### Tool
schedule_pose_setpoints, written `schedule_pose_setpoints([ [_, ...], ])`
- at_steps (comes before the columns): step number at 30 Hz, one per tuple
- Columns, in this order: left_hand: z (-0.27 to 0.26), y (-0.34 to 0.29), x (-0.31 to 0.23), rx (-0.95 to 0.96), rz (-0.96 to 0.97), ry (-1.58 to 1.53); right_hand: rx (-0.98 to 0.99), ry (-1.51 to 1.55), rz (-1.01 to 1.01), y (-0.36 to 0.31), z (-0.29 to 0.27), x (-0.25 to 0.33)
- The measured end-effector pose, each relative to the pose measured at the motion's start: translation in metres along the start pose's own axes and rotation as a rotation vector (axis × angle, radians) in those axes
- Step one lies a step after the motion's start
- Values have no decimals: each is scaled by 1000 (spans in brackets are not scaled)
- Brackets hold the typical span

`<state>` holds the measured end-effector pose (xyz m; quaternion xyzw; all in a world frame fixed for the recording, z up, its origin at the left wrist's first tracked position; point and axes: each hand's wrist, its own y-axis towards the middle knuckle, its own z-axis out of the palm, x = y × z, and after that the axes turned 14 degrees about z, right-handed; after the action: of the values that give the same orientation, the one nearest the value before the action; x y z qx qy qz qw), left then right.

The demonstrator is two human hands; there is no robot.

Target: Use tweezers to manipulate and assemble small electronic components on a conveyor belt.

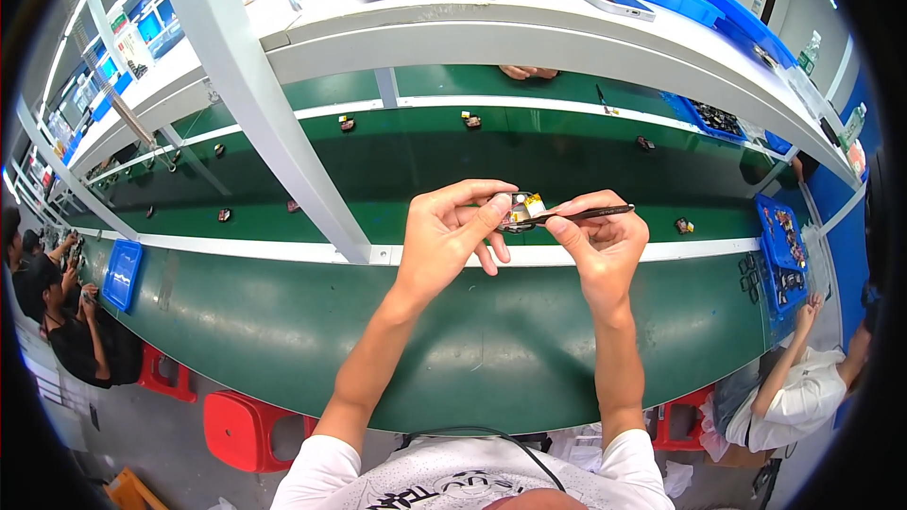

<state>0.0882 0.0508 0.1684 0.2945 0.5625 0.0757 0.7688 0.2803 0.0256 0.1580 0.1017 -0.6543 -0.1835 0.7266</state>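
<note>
Holding up a small open-cased device [518,212] in the left hand [458,227], thumb across the near side, fingers curled behind. Gripping a slim dark tool [605,212] in the right hand [605,244], pinched between thumb and fingers.

Device: between the two hands, just right of the left fingertips, left of the right. Nearer to the left hand, and carried by it. Hard to read its long axis, with fingers over much of the casing; yellow and pale parts showing on the right-hand side. Tool: lying nearly crosswise, butt to the right and slightly farther out, tip pointing left into the device's lower edge. Impossible to tell contact from overlap at the tip.

Below the wrists: a green bench top [472,331], glossy, curving across the view. Beyond it, a white rail [680,250], then a dark green belt [406,175] with small units [471,120] scattered well apart. Overhead, a white shelf [425,5] on a slanting white post [255,85]. To the right, blue trays [783,236] full of small parts; to the left, another blue tray [122,274]. Farther off, seated co-workers [76,340] and a red stool [248,430].
</note>
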Motion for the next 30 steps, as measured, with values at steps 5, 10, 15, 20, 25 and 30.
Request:
schedule_pose_setpoints([
  [5,-1,0,0,10,-5,-30,-4,-5,-34,-1,1,-1],
  [10,-1,0,0,16,20,-30,0,-20,-56,-2,0,-2],
  [15,-2,0,-2,11,39,-19,-15,-12,-94,-3,4,-2],
  [20,-3,-1,-2,7,39,-24,3,-90,-169,-3,5,-4],
  [25,-4,-1,-3,15,34,-31,18,-82,-181,-2,3,-4],
  [30,-2,-2,-6,-7,61,-33,27,-87,-225,-2,5,-4],
])
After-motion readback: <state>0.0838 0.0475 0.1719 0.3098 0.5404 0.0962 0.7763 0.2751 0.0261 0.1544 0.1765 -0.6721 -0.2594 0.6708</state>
